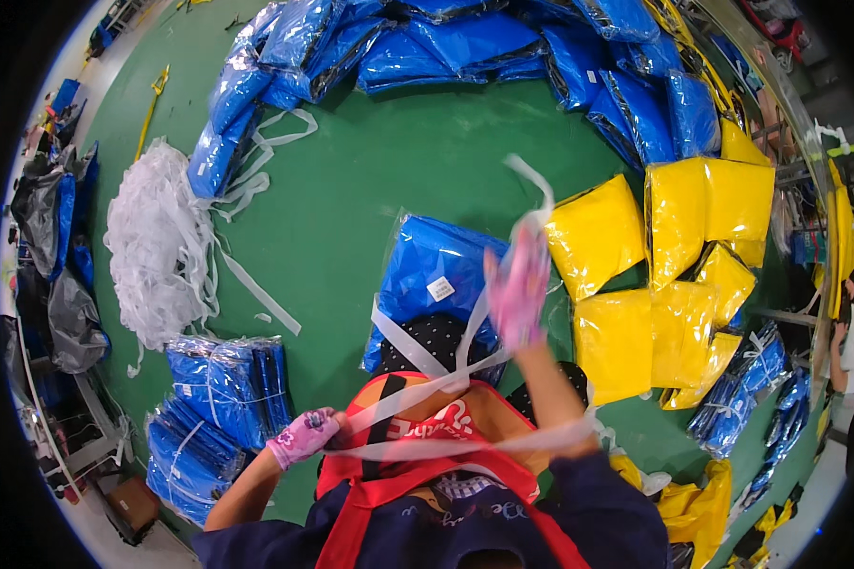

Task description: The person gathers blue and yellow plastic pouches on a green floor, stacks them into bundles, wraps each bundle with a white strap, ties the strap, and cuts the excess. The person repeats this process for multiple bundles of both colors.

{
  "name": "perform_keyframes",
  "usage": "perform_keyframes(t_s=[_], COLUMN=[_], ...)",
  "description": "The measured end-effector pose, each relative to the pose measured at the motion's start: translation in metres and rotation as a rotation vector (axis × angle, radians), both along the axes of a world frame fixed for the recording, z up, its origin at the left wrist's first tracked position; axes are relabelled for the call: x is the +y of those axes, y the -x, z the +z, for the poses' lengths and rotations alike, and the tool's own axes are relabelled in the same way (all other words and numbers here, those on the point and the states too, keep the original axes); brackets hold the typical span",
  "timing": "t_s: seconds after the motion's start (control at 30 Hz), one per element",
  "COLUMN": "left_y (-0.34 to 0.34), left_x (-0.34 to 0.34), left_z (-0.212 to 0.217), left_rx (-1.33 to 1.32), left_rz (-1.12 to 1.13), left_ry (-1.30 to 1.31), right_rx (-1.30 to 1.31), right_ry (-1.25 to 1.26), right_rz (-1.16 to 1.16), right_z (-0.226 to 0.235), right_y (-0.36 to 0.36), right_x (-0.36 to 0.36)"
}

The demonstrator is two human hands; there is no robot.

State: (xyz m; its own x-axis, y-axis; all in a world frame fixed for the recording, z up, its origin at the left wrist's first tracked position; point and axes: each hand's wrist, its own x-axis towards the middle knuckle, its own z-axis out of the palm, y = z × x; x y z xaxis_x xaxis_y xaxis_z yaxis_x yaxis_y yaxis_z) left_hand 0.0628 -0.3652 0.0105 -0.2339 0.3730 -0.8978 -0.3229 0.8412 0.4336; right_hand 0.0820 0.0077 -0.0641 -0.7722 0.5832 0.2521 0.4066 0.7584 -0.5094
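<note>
Both my hands wear pink patterned gloves. A long white strip (408, 403) runs in loops across my lap. My left hand (304, 437) is closed around one part of it, low at the left beside my apron. Raised in front of me, my right hand (519, 289) is slightly blurred, its fingers pointing up and the strip caught in it. A free end of the strip sticks out above those fingers. Between my knees lies a blue folded package (432, 261) in clear plastic with a white label. Strip crosses its near part, partly hidden by my leg.
A heap of white strips (161, 247) lies at the left. Tied blue bundles (223, 389) sit near my left arm. Yellow packages (612, 341) are stacked at the right, with more blue packages (408, 57) in an arc ahead on the green floor (361, 161).
</note>
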Motion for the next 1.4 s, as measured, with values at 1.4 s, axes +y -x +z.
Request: perform_keyframes(t_s=[1.4], left_y=[0.076], left_x=[0.056], left_z=[0.101], left_rx=[0.093], left_rz=[0.874], left_ry=[-0.596], right_rx=[0.833], right_ry=[1.419], right_rz=[-0.541], right_z=[0.153], right_y=[-0.018], right_x=[0.045])
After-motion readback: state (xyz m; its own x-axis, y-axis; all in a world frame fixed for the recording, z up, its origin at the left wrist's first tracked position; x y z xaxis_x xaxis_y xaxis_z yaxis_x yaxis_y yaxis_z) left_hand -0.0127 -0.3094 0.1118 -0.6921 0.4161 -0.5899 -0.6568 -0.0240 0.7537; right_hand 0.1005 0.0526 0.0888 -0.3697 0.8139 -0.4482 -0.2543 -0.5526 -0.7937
